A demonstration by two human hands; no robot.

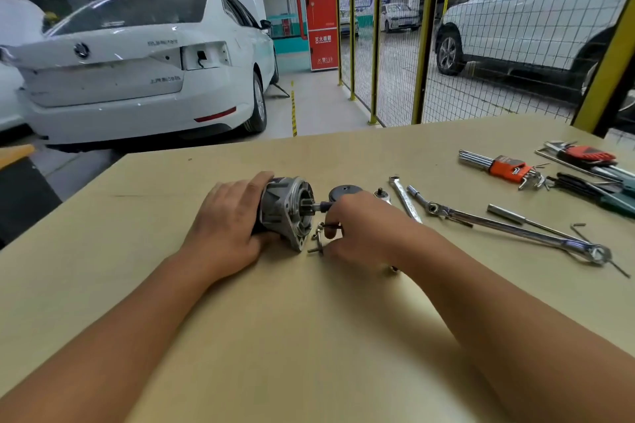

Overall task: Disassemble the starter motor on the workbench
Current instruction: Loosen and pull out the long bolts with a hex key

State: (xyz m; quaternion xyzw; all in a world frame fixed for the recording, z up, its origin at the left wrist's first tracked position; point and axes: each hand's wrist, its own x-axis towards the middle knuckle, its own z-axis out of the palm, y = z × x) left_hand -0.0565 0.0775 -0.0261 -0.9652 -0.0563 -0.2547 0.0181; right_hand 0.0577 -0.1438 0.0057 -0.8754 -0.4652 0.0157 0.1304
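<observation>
My left hand (pixel 226 227) grips one motor (pixel 287 211); my right hand (pixel 360 230) pinches one of several bolts (pixel 319 237).

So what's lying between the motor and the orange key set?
Head view: the right hand, a black round cap, and wrenches on the workbench.

A single head-worn view looks forward and down, close over the workbench (pixel 240 336), garage beyond.

Grey starter motor (pixel 287 213) lies sideways on workbench (pixel 309 336), pinion rightward
</observation>
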